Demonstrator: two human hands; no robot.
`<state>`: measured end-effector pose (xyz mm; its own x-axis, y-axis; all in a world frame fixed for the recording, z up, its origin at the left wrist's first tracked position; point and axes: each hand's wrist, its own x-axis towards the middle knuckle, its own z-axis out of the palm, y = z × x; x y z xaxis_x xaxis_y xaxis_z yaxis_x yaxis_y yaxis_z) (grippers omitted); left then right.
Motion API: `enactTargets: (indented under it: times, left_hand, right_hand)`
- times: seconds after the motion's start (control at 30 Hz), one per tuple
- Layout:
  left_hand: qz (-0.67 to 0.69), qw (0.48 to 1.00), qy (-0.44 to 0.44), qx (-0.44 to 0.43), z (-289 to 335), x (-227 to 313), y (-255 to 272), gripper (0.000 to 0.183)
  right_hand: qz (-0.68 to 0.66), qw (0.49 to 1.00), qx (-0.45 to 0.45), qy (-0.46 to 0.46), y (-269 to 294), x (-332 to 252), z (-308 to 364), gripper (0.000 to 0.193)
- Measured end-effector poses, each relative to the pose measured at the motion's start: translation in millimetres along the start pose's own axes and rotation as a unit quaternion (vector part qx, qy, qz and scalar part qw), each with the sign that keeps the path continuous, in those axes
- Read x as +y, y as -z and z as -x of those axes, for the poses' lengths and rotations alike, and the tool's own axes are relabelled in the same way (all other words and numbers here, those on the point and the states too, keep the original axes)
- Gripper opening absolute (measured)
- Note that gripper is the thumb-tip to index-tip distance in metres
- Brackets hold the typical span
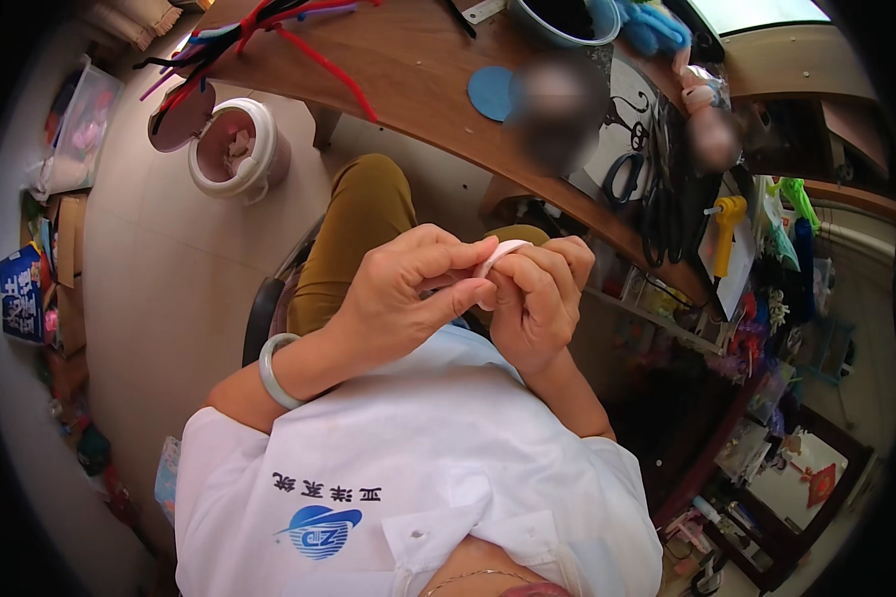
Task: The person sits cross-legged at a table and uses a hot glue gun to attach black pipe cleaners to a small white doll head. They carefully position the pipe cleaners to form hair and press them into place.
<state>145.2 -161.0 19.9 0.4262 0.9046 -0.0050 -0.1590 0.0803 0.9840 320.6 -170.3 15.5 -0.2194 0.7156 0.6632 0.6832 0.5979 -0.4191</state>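
- Pale pink curved strip (501,255) between left hand (398,284) and right hand (538,298), before white shirt (398,418).
- Left: pinching strip with thumb and fingertips.
- Right: gripping other side, fingers curled.
- Ahead: brown table (418,80) with blue disc (491,94); yellow glue gun (729,224) farther right.

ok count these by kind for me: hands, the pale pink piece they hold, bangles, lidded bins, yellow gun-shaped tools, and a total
Hands: 2 (left hand, right hand)
Pale pink piece: 1
Bangle: 1
Lidded bin: 1
Yellow gun-shaped tool: 1
Total: 6
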Motion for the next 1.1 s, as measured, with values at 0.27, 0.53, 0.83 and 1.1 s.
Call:
enactTargets:
  times: [0.27, 0.53, 0.83, 1.1]
  left_hand:
    - [0.075, 0.997, 0.028, -0.006, 0, 1, -2, 0.034]
    - [0.165, 0.984, 0.064, 0.018, 3, 3, -7, 0.025]
    - [0.110, 0.993, 0.037, 0.011, 5, 7, -8, 0.025]
    - [0.211, 0.969, 0.115, 0.065, 2, 5, -7, 0.017]
  right_hand:
    - [-0.058, 0.998, 0.007, -0.011, 5, 1, 0, 0.016]
    - [-0.056, 0.998, 0.026, 0.010, 2, 3, 2, 0.020]
    - [-0.069, 0.997, 0.037, 0.011, -3, 0, 7, 0.016]
    - [-0.077, 0.996, -0.016, -0.036, 5, -5, -4, 0.022]
